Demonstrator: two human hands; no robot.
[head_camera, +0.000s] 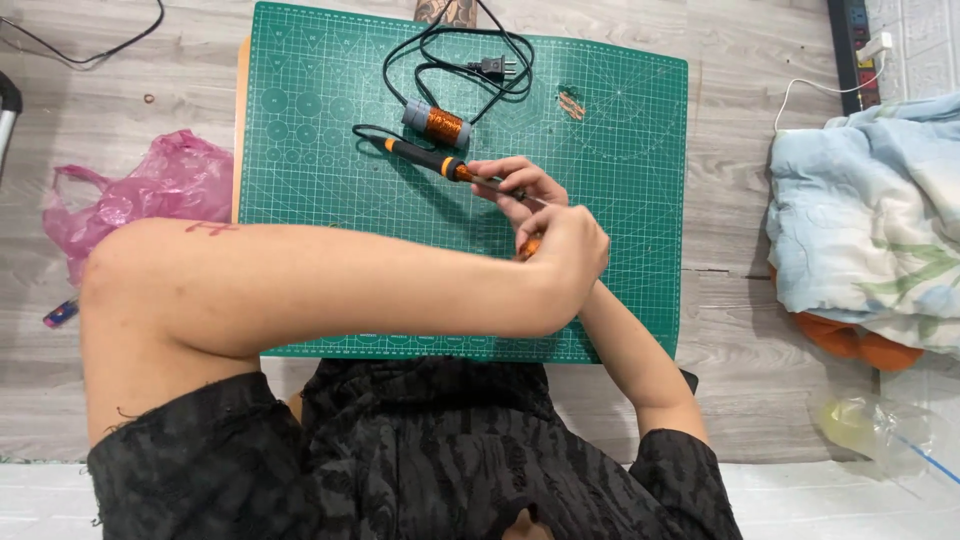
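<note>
Both hands (545, 215) grip a soldering iron (425, 157) over the green mat (620, 160).

You worked over a green cutting mat (330, 80) printed with a pale grid and circles. The soldering iron (425, 158) you held was black with orange bands, its cord (455, 60) black. The spool (437, 124) was grey, wound with copper-orange wire. Your garment (420, 450) was black with a textured weave. The floor (120, 90) showed grey wood grain. 1 plastic bag (165, 185) was pink; the blanket (870, 220) was pale blue with green leaves.
</note>
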